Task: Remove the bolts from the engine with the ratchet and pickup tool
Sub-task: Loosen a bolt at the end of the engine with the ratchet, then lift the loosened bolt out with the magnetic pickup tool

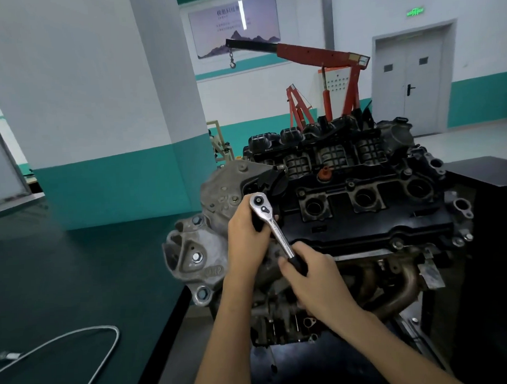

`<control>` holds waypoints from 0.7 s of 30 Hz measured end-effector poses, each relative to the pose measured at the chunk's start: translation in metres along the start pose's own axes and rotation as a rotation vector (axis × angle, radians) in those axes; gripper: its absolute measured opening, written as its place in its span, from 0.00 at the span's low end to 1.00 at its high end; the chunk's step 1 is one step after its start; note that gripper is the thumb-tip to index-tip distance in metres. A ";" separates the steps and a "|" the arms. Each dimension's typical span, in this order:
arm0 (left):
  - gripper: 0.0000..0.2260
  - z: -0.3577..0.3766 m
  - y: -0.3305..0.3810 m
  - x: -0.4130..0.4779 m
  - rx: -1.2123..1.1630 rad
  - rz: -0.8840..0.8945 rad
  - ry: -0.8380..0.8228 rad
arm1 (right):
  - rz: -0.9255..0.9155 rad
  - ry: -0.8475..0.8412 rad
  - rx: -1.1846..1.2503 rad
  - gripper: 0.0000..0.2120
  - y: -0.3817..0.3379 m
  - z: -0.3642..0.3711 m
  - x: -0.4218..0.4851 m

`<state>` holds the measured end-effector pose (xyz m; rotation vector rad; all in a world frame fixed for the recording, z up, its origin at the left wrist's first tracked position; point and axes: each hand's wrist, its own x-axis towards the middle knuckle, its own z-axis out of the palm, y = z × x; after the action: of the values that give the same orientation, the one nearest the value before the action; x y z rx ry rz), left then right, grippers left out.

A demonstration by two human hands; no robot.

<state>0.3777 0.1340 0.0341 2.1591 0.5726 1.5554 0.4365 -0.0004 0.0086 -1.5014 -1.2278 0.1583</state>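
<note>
Your left hand [249,220] is curled round the head end of the ratchet [276,229], with the fingers wrapped underneath, so the socket and whatever it sits on are hidden. Your right hand [317,278] grips the ratchet's black handle, the thumb lying along its side. The ratchet slants from its head at the near left corner of the engine [362,205] down towards you, over the black top cover. The engine stands just right of the dark green bench [77,269]. The pickup tool [107,327], a thin silver flexible shaft, lies in a loop on the near part of the bench, well apart from both hands. A red hoist [325,53] stands behind the engine.
</note>
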 end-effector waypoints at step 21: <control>0.14 0.000 0.003 0.006 0.110 -0.035 -0.025 | -0.092 -0.029 0.233 0.12 -0.066 -0.070 -0.029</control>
<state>0.3795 0.1348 0.0404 2.2336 0.6991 1.5085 0.4321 -0.0790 0.0713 -1.2431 -1.2537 0.2529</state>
